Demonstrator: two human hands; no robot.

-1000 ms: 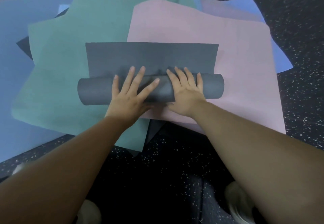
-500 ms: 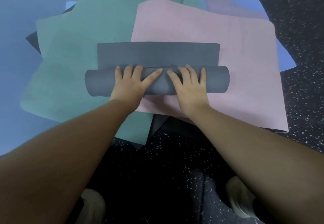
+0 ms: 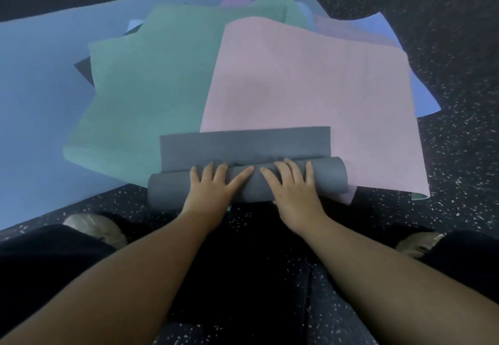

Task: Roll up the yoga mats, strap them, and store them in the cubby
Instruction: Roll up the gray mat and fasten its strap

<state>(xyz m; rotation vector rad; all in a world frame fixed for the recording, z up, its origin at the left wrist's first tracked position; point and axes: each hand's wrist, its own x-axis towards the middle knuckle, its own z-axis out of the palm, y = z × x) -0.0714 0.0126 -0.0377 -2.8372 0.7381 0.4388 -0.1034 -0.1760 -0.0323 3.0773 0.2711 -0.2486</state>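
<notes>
Grey mat [image 3: 244, 144] roll under left hand [image 3: 213, 186] and right hand [image 3: 293, 184], fingers [image 3: 309, 173] spread flat.

both hands [image 3: 213, 186] pressing grey mat roll [image 3: 328, 178]

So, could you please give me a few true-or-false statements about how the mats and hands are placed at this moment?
1. Both hands rest on the grey mat. True: the left hand and the right hand press the roll with straight fingers.
2. The grey mat is fully rolled up. False: a flat strip still lies unrolled beyond the roll.
3. A strap is wrapped round the grey roll. False: no strap shows on it.
4. The pink mat lies flat under the grey mat. True.
5. The green mat lies to the right of the pink mat. False: it lies to its left.
</notes>
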